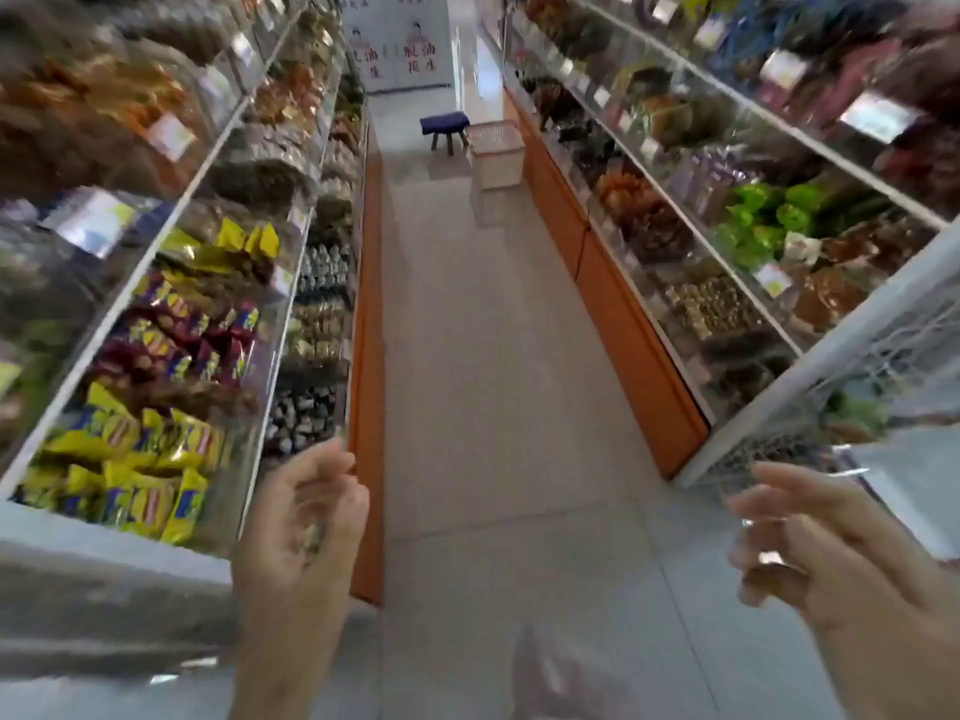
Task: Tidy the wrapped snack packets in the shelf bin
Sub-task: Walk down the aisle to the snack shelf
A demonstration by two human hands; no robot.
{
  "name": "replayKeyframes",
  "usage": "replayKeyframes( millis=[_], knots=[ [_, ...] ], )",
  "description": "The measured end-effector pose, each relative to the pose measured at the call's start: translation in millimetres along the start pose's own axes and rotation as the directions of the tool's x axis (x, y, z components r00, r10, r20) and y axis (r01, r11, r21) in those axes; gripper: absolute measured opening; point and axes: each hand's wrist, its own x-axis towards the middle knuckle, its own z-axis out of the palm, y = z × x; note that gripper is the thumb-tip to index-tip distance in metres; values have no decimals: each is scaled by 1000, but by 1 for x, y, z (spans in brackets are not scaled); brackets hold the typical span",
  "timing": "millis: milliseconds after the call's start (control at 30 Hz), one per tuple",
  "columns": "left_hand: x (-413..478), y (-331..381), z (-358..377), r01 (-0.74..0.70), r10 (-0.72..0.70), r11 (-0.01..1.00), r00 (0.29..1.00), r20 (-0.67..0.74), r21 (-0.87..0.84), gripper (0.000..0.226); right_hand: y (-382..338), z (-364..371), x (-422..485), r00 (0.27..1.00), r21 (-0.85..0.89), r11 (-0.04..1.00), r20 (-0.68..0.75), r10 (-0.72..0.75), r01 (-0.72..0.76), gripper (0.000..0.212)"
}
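Shelf bins with clear fronts run down both sides of a shop aisle. Nearest on the left are a bin of yellow and blue wrapped packets point(135, 475), a bin of purple packets point(176, 335) above it, and a lower bin of dark silver-wrapped snacks point(301, 418). My left hand point(306, 522) hovers at the near corner of the left shelf, fingers loosely curled, with a small blurred grey patch in the palm that I cannot make out. My right hand point(810, 553) is raised over the floor at the right, fingers spread and relaxed, holding nothing I can see.
A pale tiled floor point(493, 356) runs down the aisle between orange shelf bases point(366, 356). Far down it stand a blue stool point(444, 126) and a white plastic basket point(496, 153). A white wire rack point(831, 387) stands at the near right. The frame is motion-blurred.
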Motion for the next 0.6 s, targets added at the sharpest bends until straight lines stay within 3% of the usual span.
replayKeyframes(
  millis=[33,133,233,367,600],
  knots=[
    [3,-20,14,73,-73,997,997,9,27,30,22,18,-1,996,-107,992,57,68,-61,26],
    [17,-64,54,260,-268,962,956,119,78,33,73,55,8,959,-305,914,-1,282,-269,27],
    [50,-97,92,376,-386,922,906,174,87,33,107,65,45,921,-385,842,-60,384,-377,30],
    [154,-127,147,382,-404,912,899,168,148,31,116,88,144,914,-462,796,-96,394,-391,31],
    [314,-151,196,428,-438,891,898,43,154,32,113,187,367,943,-512,807,-16,333,-294,33]
  ],
)
